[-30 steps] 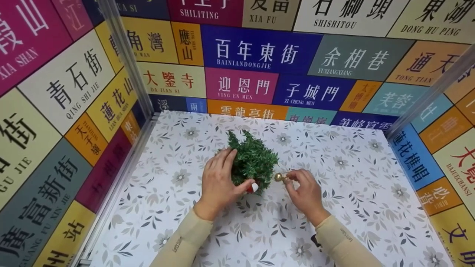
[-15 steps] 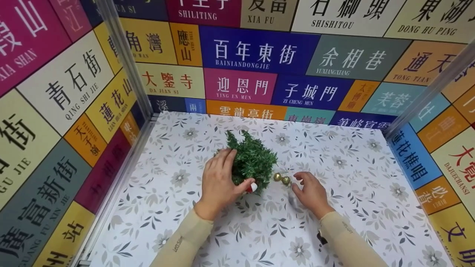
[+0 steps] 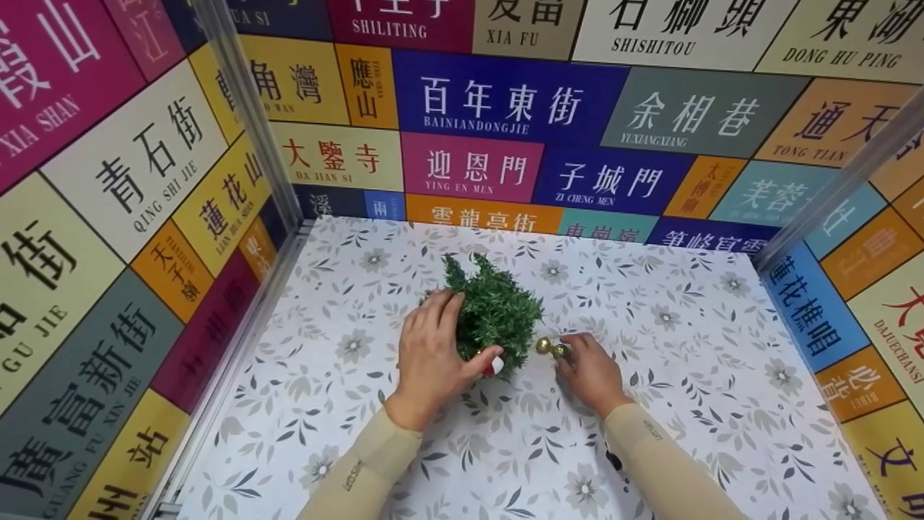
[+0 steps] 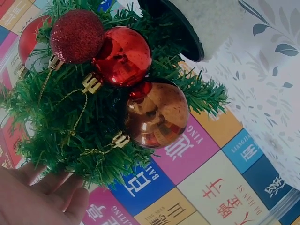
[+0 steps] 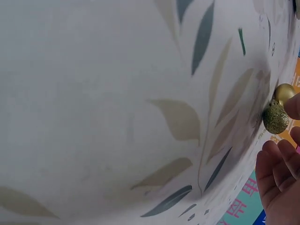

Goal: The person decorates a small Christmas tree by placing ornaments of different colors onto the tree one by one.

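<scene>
A small green artificial Christmas tree (image 3: pixel 498 310) stands in the middle of the table. My left hand (image 3: pixel 432 354) holds it from the left, fingers along the foliage, thumb by a red and white bauble (image 3: pixel 493 365). In the left wrist view, a glittery red bauble (image 4: pixel 77 36), a shiny red bauble (image 4: pixel 123 56) and a copper-gold bauble (image 4: pixel 157 114) hang by gold cords. To the right of the tree lie a smooth gold bauble (image 3: pixel 543 345) and a glittery gold bauble (image 3: pixel 560 351). My right hand (image 3: pixel 593 372) is at the glittery one, fingertips right beside it.
White leaf-patterned paper covers the table (image 3: pixel 686 404). Colourful street-sign panels (image 3: pixel 505 94) wall it at the back and both sides, with metal posts (image 3: pixel 263 137) in the corners. A dark round base (image 4: pixel 187 28) shows under the tree in the left wrist view.
My right hand first had its fingers over the glittery gold bauble, drew back to the right, then came in to it again. My left hand and the tree stay in place.
</scene>
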Demonstrator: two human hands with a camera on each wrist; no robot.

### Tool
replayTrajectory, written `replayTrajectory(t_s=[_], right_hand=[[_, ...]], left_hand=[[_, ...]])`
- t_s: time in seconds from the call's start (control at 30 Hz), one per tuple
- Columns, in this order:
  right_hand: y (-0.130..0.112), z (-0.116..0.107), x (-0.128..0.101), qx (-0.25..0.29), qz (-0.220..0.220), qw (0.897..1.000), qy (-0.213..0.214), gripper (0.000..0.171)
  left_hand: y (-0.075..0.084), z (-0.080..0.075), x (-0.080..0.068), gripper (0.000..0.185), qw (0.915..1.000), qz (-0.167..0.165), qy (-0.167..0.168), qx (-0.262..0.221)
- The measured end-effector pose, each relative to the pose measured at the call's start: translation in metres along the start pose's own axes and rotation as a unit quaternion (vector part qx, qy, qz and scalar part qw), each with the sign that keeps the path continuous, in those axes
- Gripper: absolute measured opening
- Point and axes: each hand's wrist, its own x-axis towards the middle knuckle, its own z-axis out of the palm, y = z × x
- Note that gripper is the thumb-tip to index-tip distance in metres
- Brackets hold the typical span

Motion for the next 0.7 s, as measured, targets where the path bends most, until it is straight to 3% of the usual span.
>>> replayTrajectory(t_s=[0.7], right_hand=[[0.0033, 0.0064, -0.0007, 0.029, 0.024, 0.999, -0.029, 0.028]], left_hand=[[-0.0044, -0.0074, 0.0006, 0.082, 0.999, 0.003, -0.043, 0.008]])
